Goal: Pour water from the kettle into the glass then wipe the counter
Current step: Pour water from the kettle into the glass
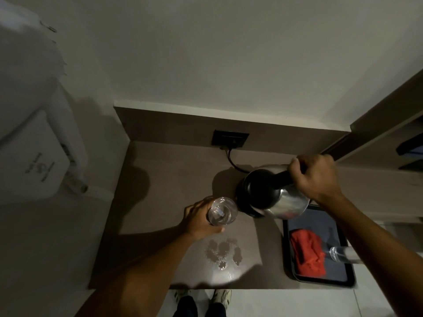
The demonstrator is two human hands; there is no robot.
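Tilted steel kettle (277, 197) beside round clear glass (222, 211)

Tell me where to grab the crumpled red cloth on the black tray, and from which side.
Pinch the raised, bunched middle of the crumpled red cloth from above. Its folds stand up off the black tray, giving fingers something to close on. Approach from the counter-edge side: a clear glass lies touching or overlapping its right edge.
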